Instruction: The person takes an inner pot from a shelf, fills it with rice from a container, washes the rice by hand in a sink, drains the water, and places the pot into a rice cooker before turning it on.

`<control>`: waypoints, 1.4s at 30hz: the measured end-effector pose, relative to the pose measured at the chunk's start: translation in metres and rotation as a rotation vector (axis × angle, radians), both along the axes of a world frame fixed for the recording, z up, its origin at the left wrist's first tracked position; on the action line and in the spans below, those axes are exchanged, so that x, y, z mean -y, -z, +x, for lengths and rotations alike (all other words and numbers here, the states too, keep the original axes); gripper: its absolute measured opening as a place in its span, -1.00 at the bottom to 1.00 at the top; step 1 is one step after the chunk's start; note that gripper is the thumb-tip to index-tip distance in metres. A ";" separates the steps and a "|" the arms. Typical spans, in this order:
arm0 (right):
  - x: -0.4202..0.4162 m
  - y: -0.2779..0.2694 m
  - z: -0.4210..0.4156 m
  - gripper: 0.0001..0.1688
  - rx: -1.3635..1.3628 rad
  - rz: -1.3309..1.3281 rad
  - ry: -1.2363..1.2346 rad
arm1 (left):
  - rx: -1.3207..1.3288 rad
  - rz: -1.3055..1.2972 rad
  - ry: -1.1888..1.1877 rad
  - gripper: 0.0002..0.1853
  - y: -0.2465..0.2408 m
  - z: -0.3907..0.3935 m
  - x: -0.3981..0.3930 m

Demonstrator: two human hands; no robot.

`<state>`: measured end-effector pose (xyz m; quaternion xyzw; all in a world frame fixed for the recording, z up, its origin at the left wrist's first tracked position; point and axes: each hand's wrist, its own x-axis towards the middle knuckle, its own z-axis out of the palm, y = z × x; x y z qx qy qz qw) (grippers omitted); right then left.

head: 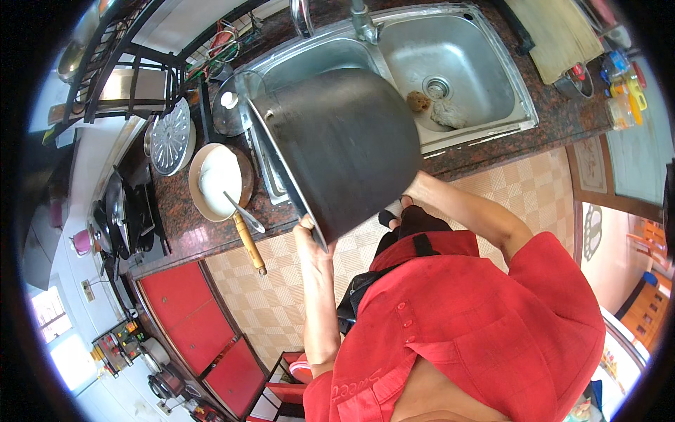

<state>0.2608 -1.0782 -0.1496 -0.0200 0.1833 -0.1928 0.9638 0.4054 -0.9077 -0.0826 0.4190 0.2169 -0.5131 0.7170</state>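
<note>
A large black cooking pot (337,147), tipped on its side, is held up in front of me, with its open mouth facing left. My left hand (315,237) grips the near part of its rim, thumb over the edge. At the pot's base is my right hand (416,183); its fingers are hidden behind the pot. The double-bowl steel sink (527,113) lies beneath and beyond, its left bowl (321,58) partly covered by the pot. In the right bowl, a brown scrubber (418,101) and a greyish scrubbing pad (447,114) sit by the drain.
Left of the pot, a pan (196,198) with white contents and a spoon (243,212) projects its wooden handle (249,240) past the counter edge. A glass lid (227,113) and perforated steamer plate (171,138) stand behind. A dish rack (134,105) overhangs upper left; a cutting board (559,37) lies right.
</note>
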 end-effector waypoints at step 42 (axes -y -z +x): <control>0.055 0.011 -0.077 -0.67 -0.876 -2.449 -0.203 | 0.617 0.344 -0.063 -0.48 -0.042 -0.007 -0.019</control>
